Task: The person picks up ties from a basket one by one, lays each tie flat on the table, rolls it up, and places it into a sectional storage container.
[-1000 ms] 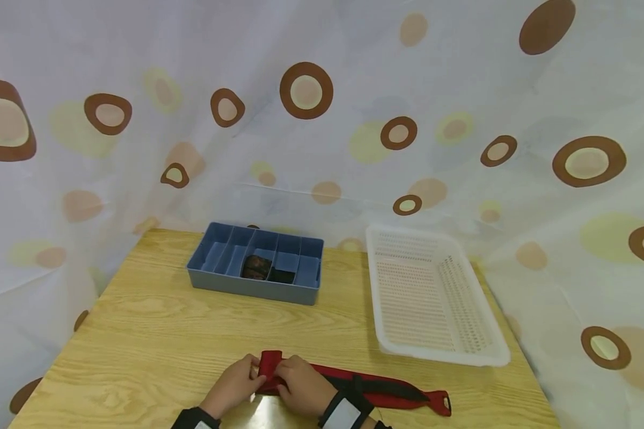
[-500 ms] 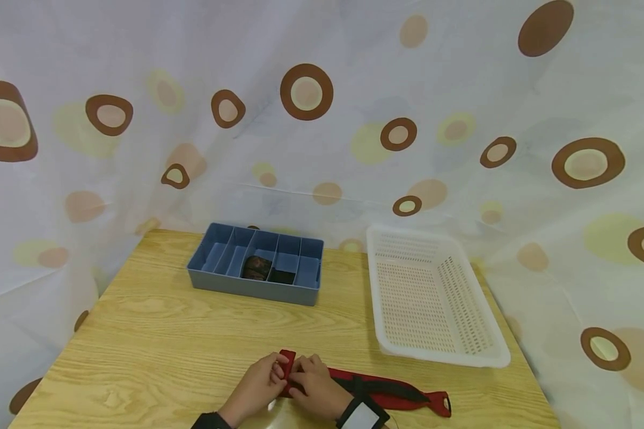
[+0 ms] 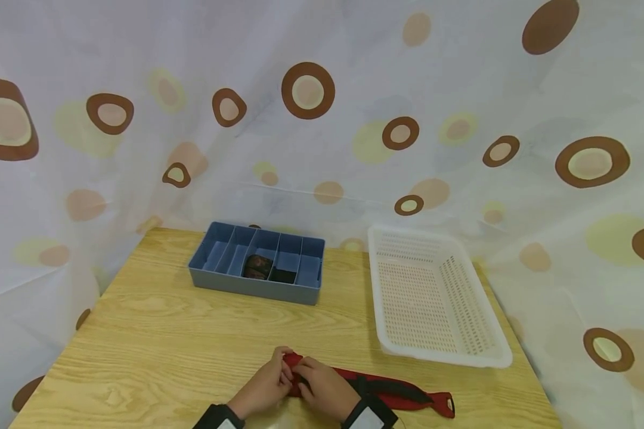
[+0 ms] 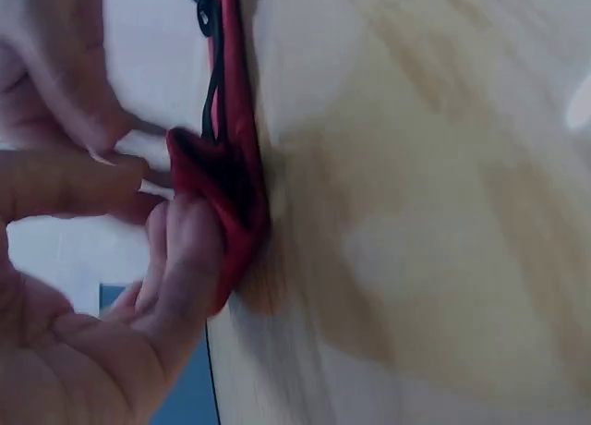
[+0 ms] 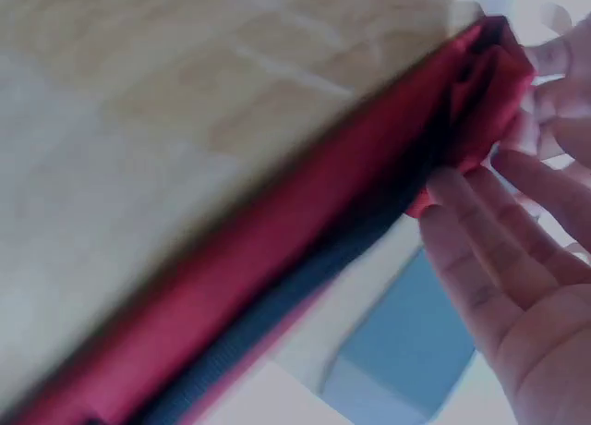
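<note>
A long red cloth band (image 3: 378,384) with a black strap (image 3: 394,388) along it lies near the front of the table, its left end folded over. My left hand (image 3: 265,381) grips that folded end from the left; in the left wrist view its fingers (image 4: 189,259) are curled against the red fold (image 4: 235,203). From the other side my right hand (image 3: 324,387) holds the same fold, fingertips over it in the head view. The right wrist view has its fingers (image 5: 480,249) touching the bunched end (image 5: 489,92). The band's right end has a small loop (image 3: 449,405).
Behind the hands stands a blue tray (image 3: 252,288) with several compartments; a dark patterned item (image 3: 257,267) and a black item (image 3: 283,275) lie in two of them. A white perforated basket (image 3: 377,298) sits at the right. A spotted curtain (image 3: 322,155) hangs behind the wooden table (image 3: 155,333).
Both hands have moved to the right, folding the band's left end over toward its middle. The flat red flap that stood up is now a smaller bundle between the hands.
</note>
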Motion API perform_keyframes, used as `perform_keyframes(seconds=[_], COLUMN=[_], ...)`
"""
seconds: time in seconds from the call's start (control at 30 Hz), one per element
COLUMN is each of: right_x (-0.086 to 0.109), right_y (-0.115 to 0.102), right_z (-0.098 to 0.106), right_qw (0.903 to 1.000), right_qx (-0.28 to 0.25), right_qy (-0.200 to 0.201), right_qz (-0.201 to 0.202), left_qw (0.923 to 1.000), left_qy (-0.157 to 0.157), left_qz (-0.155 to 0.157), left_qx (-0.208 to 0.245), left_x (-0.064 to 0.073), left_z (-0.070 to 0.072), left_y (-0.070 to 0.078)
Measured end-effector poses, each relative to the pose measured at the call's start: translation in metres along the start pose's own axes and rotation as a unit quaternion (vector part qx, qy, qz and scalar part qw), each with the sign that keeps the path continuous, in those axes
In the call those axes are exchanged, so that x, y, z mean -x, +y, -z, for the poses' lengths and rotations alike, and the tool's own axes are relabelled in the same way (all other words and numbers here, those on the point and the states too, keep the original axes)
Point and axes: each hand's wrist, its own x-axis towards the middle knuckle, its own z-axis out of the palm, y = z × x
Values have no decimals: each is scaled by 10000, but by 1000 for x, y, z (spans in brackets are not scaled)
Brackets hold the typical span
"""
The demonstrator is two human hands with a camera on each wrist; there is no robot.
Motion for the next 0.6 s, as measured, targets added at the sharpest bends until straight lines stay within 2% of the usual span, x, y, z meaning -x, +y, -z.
perform_keyframes(seconds=[0.13,0.23,0.33,0.43,0.5,0.6], right_x=[1,6,11,15,18,23], right_y=[3,6,10,17,21,25], right_z=[-1,0,1,0,-1,-4], right_qw=[9998,9999,9998,9987,9973,9958], right_qx=[77,28,-144,-508,-716,-872], right_qy=[-167,-107,-58,-80,-128,-253], right_qz=[-58,-86,-99,-55,38,-117], left_qw=[9978,9968,9970,9973,9984,9987], left_qy=[386,326,249,370,425,389], left_qz=[536,725,647,455,292,46], left_qx=[-35,34,346,447,225,-340], left_x=[0,-1,-3,-3,-2,-2], left_z=[5,3,-2,-8,-12,-16], left_y=[0,2,5,8,11,19])
